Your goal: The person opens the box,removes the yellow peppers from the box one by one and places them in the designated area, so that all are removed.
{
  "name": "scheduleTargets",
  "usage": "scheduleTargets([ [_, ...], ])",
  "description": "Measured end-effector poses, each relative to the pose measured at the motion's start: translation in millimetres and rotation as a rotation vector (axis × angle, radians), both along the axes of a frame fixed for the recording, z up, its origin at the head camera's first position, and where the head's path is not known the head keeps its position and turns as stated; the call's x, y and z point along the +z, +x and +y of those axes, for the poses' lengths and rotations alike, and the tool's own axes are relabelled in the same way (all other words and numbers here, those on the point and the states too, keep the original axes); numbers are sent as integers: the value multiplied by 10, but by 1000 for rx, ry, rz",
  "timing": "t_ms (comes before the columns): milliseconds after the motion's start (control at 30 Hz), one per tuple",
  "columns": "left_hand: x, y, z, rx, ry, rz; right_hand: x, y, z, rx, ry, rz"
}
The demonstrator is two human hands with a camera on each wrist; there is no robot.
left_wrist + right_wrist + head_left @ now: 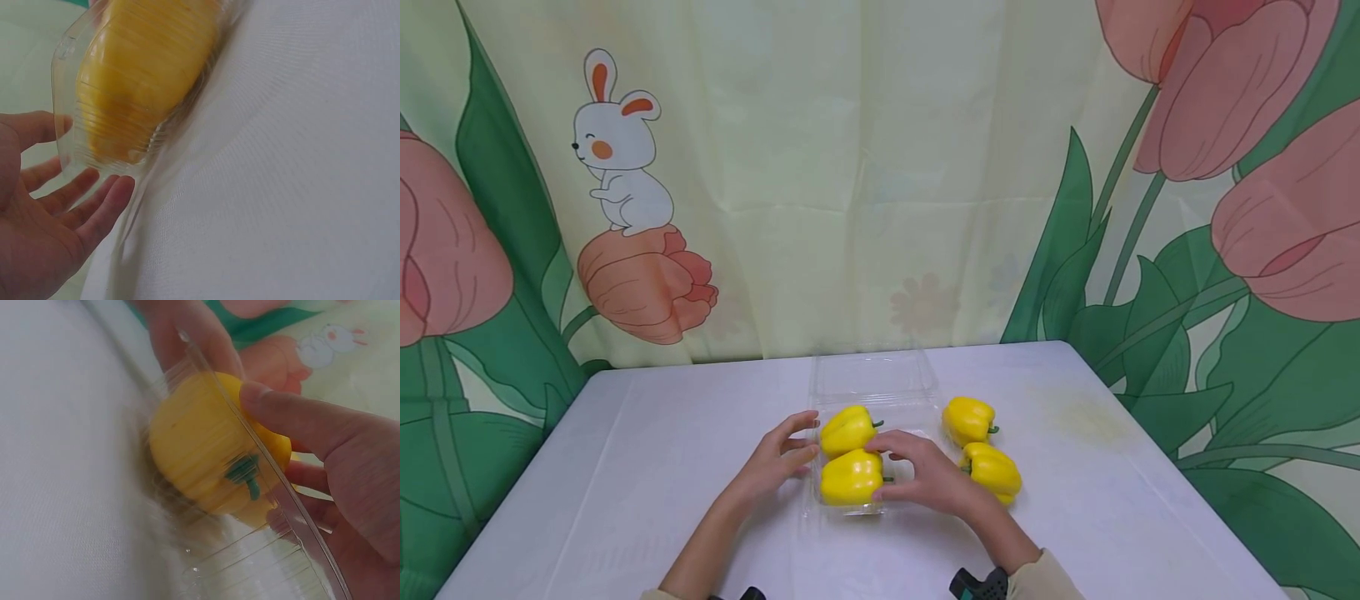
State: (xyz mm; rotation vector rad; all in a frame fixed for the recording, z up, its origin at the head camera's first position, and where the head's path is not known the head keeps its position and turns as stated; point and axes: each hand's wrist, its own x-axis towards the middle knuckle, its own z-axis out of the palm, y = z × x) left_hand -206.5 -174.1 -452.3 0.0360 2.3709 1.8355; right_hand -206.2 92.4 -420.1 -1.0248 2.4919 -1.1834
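In the head view, a clear plastic clamshell box (pixel 880 504) stands on the table, its lid (pixel 872 377) folded back. Two yellow bell peppers lie at the box's left side: a near one (pixel 850 477) and a far one (pixel 847 431). My right hand (pixel 928 473) reaches over the box and holds the near pepper, thumb at its stem end and fingers along its far side. The thumb (pixel 269 400) presses the pepper in the right wrist view. At the left wall, my left hand (pixel 775 460) has its fingers extended, fingertips right at the clear plastic.
Two more yellow bell peppers, one farther back (pixel 967 420) and one nearer (pixel 992 472), lie right of the box, the nearer one beside my right wrist. A white cloth covers the table (pixel 655 467). Behind it hangs a printed curtain (pixel 865 208).
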Motion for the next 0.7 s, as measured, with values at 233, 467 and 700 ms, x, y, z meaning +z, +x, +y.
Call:
scheduleTargets([
  [233,4,4,3,4,-4,-4,-19,-1,-14,-2,18,14],
  [467,9,14,0,3,-5,1,-36,-6,-23,-4,15,14],
  [700,12,20,-2,1,0,4,-48,0,-38,-11,-14,-9],
])
